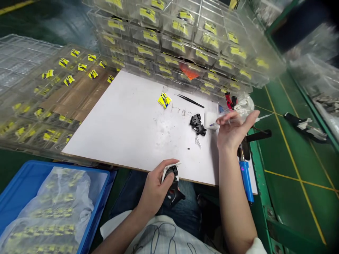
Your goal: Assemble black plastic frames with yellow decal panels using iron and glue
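Note:
My left hand grips a small black-and-white plastic part at the near edge of the white board. My right hand is raised over the board's right side, fingers pinching a thin clear applicator with a blue tip. Just left of that hand lies a black plastic part beside a small white block. A yellow-and-black piece and black tweezers lie farther back on the board.
Stacked clear trays of yellow-labelled parts stand behind the board, with more trays at left. A blue crate with a bagged load sits at lower left. A blue-handled tool lies by the right edge; red cutters beyond.

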